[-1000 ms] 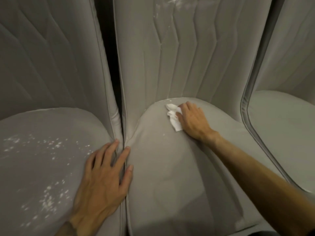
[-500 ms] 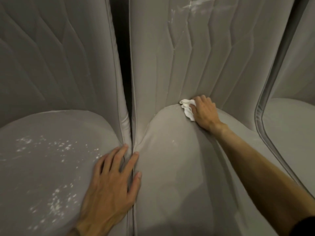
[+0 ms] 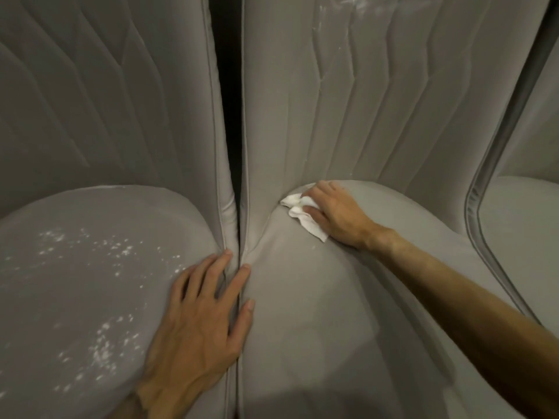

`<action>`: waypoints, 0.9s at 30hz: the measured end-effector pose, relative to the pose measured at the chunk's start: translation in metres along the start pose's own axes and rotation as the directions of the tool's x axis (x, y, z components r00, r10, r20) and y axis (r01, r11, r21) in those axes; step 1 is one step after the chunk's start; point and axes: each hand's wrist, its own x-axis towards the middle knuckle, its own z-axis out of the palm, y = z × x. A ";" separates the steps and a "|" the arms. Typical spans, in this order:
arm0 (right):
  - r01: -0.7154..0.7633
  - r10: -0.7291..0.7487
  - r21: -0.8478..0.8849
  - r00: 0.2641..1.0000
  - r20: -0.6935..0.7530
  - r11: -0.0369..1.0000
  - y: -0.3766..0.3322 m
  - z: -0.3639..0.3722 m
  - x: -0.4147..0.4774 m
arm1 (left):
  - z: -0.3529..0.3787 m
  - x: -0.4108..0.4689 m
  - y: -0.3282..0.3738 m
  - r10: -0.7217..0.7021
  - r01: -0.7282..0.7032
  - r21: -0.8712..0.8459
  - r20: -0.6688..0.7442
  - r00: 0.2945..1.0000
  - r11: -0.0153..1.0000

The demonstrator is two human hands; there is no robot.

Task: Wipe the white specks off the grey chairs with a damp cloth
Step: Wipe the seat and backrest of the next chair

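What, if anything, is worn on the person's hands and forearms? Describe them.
Nothing: the left hand and right hand are bare, no gloves, rings or watch in sight. The right forearm is bare along its visible length; the left wrist, all that shows, is uncovered too.

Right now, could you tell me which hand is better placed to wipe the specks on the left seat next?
Probably the right hand: it holds the white cloth, while the left hand lies flat and empty beside the specks on the left seat.

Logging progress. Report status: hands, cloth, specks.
Right hand grips white cloth at middle seat rear crease. Left hand flat across seat gap. White specks on left seat unwiped. No obstruction seen.
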 end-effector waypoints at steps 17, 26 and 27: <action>-0.303 0.296 -0.093 0.952 -0.081 0.949 0.026 -0.028 -0.039 | -0.005 0.001 0.001 -0.005 0.005 0.015 0.019 1.000 1.000; 0.082 -0.086 0.091 0.995 0.046 0.992 -0.078 -0.004 -0.054 | -0.008 -0.001 0.002 0.004 -0.004 0.011 0.033 0.999 1.000; -0.013 0.012 0.060 1.000 0.022 0.998 -0.065 -0.005 -0.044 | -0.009 -0.001 0.001 0.002 -0.003 0.010 0.034 0.999 1.000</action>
